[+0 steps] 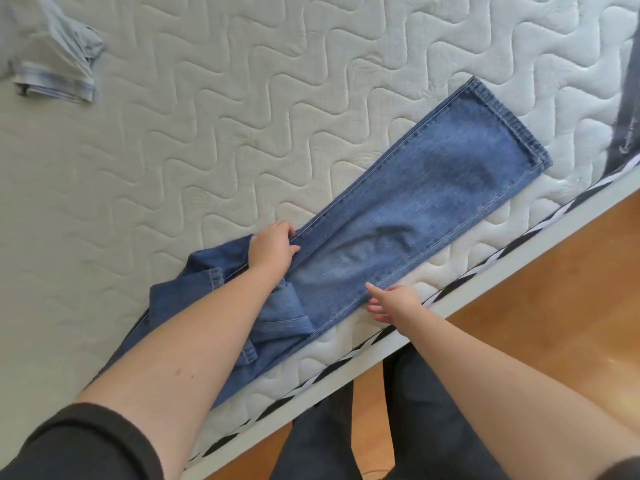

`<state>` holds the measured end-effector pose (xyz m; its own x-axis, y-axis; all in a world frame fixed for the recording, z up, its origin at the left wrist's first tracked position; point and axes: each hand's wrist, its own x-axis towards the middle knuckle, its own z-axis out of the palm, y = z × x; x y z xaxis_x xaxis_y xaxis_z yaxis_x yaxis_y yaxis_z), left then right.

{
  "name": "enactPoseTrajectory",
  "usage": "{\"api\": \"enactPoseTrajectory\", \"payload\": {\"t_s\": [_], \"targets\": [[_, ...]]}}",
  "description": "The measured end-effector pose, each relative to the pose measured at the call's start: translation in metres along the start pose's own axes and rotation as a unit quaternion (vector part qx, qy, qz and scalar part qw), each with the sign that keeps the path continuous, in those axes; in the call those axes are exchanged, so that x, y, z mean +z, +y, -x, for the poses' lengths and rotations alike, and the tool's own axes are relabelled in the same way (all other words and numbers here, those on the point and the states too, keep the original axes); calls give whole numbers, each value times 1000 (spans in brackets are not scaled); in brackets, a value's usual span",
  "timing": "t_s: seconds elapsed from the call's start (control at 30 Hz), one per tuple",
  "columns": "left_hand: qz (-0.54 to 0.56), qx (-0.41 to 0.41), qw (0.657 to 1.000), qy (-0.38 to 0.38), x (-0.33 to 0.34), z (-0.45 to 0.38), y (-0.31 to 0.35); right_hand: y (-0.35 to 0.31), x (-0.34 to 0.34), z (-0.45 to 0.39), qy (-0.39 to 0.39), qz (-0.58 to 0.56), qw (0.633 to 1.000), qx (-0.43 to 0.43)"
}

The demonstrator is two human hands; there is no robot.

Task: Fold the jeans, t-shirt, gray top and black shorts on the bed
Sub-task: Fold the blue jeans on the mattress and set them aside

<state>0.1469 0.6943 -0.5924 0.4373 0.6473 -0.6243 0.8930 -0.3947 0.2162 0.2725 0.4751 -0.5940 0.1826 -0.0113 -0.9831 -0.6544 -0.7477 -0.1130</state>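
Jeans point(408, 216) flat on bed point(173, 150), legs stacked, long axis running 2 o'clock to hem. Left hand point(272, 249) grips far seam; right hand point(391, 303) at near seam, fingers loose. Both nearer waist than hem.

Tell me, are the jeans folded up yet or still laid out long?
Still long. The jeans lie stretched along the mattress edge, legs stacked, waist bunched under the left hand.
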Motion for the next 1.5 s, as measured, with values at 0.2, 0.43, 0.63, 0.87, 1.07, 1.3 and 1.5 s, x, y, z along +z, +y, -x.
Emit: {"api": "enactPoseTrajectory", "payload": {"t_s": [0.2,0.43,0.63,0.87,1.07,1.3,1.5], "targets": [[20,-7,999,30,-15,-21,-9,11,-2,-17,65,107,991,-48],[24,23,999,-37,-14,-38,1,17,-22,-23,80,147,983,-79],[65,55,995,-61,-11,-61,53,-21,-57,-37,128,-91,981,-117],[119,69,990,-27,-8,-97,134,-83,-112,-53,160,-258,944,-127],[56,69,995,-42,-16,-127,184,-126,-159,-68,146,-326,924,-133],[105,126,984,-75,-25,-148,216,-170,-212,-86,180,-330,914,-151],[38,121,992,-24,-18,-177,286,-192,-254,-91,195,-324,908,-179]]}}
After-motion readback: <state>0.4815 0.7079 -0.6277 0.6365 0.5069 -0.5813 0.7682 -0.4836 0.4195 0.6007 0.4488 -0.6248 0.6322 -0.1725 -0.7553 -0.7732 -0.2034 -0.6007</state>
